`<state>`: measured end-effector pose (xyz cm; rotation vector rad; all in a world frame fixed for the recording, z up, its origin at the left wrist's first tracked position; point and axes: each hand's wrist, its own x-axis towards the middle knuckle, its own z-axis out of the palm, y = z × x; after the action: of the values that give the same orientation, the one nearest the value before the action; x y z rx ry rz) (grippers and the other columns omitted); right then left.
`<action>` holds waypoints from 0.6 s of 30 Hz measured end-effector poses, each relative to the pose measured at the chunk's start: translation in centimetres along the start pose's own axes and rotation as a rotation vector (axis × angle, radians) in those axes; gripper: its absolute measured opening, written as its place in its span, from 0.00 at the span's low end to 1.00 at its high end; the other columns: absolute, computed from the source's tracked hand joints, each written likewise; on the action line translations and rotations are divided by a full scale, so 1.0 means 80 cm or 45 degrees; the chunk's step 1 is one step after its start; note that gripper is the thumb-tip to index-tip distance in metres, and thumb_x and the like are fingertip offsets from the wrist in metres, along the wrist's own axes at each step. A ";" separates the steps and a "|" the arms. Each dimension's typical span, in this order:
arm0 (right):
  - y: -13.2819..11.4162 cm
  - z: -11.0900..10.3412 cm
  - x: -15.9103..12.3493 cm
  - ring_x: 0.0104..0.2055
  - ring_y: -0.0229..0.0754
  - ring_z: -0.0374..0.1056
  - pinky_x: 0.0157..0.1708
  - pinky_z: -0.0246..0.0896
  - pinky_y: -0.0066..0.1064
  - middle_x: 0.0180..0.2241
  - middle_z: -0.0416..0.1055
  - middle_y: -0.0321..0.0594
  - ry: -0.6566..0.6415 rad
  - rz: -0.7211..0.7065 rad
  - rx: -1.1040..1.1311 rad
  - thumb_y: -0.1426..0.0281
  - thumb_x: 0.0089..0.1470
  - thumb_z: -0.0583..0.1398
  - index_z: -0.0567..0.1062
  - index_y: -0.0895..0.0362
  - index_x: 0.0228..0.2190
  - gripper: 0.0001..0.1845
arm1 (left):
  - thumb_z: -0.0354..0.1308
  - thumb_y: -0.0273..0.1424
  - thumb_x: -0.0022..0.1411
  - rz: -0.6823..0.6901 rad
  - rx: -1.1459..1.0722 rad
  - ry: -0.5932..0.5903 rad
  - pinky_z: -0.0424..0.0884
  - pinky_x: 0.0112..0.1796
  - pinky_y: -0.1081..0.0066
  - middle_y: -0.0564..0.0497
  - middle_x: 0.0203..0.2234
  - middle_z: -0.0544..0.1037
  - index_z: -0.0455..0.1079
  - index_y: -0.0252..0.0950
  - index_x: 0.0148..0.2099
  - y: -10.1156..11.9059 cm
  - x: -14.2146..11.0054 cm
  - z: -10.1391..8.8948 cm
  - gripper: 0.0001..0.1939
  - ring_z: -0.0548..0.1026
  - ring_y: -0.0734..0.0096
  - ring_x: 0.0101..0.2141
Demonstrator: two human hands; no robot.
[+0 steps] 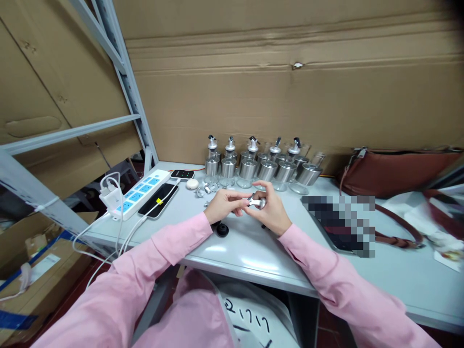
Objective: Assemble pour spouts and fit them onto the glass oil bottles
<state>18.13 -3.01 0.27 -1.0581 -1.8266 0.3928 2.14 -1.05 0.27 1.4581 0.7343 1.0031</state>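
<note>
Head view: my left hand (226, 205) and right hand (274, 211) fingertip-pinch a silver pourer cap (258, 203), probably light, rigid, slick; best gripped by its sides.

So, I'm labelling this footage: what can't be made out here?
All in the head view:
Silver metallic piece: partly covered by left hand and right hand.
Rear bottles: mostly hidden behind front bottles.
Dark-screened device: screen obscured by pixelation.
Small black display: lettering too small.
Cardboard box: cut off by left edge.
</note>
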 end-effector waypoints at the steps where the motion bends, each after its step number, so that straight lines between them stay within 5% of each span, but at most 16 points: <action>1: 0.000 0.000 -0.001 0.20 0.36 0.63 0.23 0.58 0.27 0.19 0.64 0.27 -0.003 0.002 -0.003 0.67 0.41 0.64 0.58 0.54 0.42 0.27 | 0.68 0.38 0.43 -0.009 0.006 -0.003 0.68 0.20 0.77 0.53 0.15 0.74 0.76 0.29 0.41 0.000 0.000 0.000 0.23 0.71 0.78 0.16; 18: 0.002 0.001 -0.001 0.18 0.34 0.59 0.19 0.56 0.24 0.19 0.67 0.27 -0.038 0.048 0.055 0.68 0.39 0.62 0.55 0.53 0.36 0.24 | 0.63 0.38 0.51 0.161 0.109 -0.174 0.67 0.25 0.77 0.53 0.21 0.72 0.77 0.32 0.41 0.002 -0.001 -0.006 0.17 0.71 0.78 0.22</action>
<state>18.12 -2.96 0.07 -1.0636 -1.8187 0.4707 1.68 -0.91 0.38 1.6473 0.5981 0.9661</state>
